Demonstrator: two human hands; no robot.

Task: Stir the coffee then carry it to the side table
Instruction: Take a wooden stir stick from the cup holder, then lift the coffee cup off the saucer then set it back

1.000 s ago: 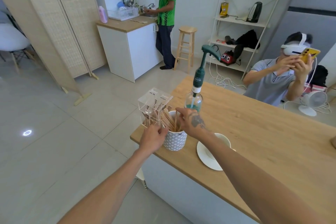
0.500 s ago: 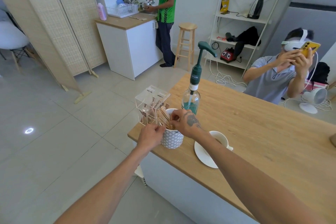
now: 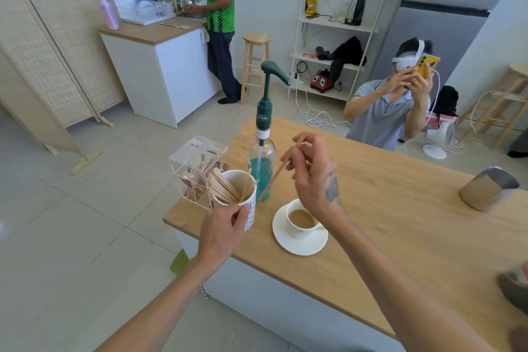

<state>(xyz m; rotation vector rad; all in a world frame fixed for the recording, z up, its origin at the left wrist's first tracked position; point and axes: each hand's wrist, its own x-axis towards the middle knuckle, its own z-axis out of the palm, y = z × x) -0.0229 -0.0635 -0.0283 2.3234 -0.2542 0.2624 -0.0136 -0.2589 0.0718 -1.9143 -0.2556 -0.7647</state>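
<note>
A white cup of milky coffee stands on a white saucer near the front left corner of the wooden counter. My right hand hovers above and behind the cup, pinching a thin wooden stir stick that slants down to the left. My left hand grips the side of a patterned white holder cup full of several more wooden sticks, just left of the coffee.
A syrup pump bottle with teal liquid and a clear acrylic sachet box stand behind the holder. A steel pitcher sits at the right. One person sits behind the counter with a phone; another stands at the far sink. Tiled floor lies left.
My right hand has lifted out of the holder cup with one stir stick and moved right, above the coffee. My left hand stays on the holder cup.
</note>
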